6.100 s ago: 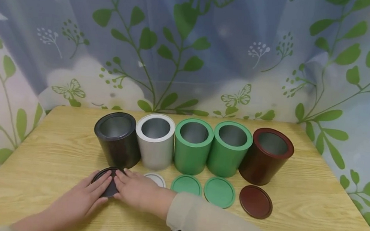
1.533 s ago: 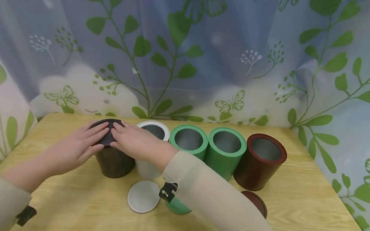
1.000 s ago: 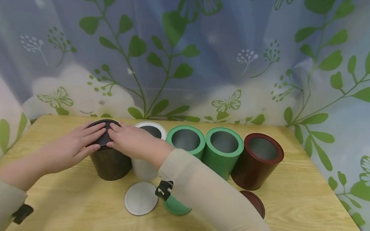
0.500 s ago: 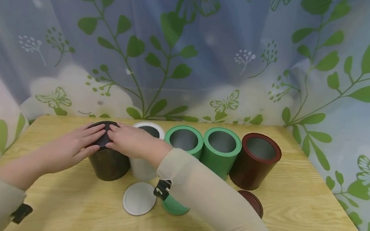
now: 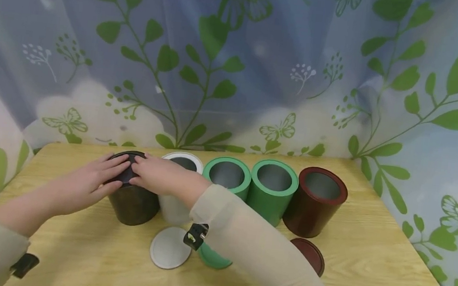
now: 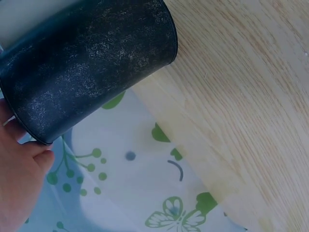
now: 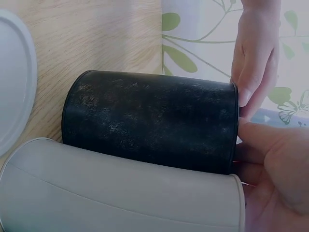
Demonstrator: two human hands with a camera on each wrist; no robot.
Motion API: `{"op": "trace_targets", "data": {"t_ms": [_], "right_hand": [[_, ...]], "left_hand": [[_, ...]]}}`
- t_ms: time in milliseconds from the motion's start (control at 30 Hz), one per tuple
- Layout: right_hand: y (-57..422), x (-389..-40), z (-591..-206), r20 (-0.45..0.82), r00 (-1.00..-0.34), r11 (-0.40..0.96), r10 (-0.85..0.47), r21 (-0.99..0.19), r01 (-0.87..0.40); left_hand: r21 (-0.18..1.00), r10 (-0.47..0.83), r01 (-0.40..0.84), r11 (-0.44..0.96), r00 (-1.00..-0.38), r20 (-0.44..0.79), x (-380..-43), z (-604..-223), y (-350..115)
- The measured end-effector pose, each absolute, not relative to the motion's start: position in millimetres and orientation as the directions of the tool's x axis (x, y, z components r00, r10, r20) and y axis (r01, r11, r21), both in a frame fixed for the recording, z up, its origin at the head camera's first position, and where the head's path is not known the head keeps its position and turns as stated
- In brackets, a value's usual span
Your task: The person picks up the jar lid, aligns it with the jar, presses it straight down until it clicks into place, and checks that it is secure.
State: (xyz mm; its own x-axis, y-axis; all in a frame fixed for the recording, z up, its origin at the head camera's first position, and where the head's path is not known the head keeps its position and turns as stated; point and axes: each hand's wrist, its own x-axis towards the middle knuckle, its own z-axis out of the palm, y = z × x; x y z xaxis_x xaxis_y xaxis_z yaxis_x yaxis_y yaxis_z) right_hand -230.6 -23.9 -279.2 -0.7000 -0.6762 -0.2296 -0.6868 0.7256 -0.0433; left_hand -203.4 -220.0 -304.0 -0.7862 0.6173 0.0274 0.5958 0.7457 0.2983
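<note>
The black lid (image 5: 126, 173) lies on top of the black can (image 5: 132, 205), which stands at the left end of a row. My left hand (image 5: 90, 182) rests on the lid's left side with extended fingers. From the right, my right hand (image 5: 162, 175) touches the same lid with its fingertips. In the left wrist view the black can (image 6: 91, 63) has my left hand (image 6: 21, 164) at its top rim. Both hands meet that top end in the right wrist view, the right hand (image 7: 285, 164) beside the white can (image 7: 120, 188).
Two green cans (image 5: 225, 175) and a dark red can (image 5: 314, 208) stand uncovered in the row. In front lie a white lid (image 5: 169, 247), a green lid (image 5: 214, 255) partly behind my right sleeve, and a dark red lid (image 5: 309, 254). A patterned curtain (image 5: 236, 69) hangs behind the table.
At the earliest frame both hands were on the black lid on the table. It is now on the black can. Over the last second the hands have stayed there while the view shifted slightly.
</note>
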Motion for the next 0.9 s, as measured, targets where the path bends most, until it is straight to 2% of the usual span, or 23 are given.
{"op": "trace_targets", "data": {"t_ms": [400, 900], "right_hand": [[-23.6, -229.9, -283.3, -0.245, -0.716, 0.744, -0.654, -0.032, -0.668], [-23.0, -228.2, -285.7, -0.228, -0.703, 0.719, -0.673, 0.018, -0.695]], "left_hand": [[0.341, 0.612, 0.588, 0.733, -0.789, 0.044, -202.5, -307.5, -217.1], [0.308, 0.594, 0.582, 0.752, -0.802, 0.064, -201.0, -314.7, -218.5]]}}
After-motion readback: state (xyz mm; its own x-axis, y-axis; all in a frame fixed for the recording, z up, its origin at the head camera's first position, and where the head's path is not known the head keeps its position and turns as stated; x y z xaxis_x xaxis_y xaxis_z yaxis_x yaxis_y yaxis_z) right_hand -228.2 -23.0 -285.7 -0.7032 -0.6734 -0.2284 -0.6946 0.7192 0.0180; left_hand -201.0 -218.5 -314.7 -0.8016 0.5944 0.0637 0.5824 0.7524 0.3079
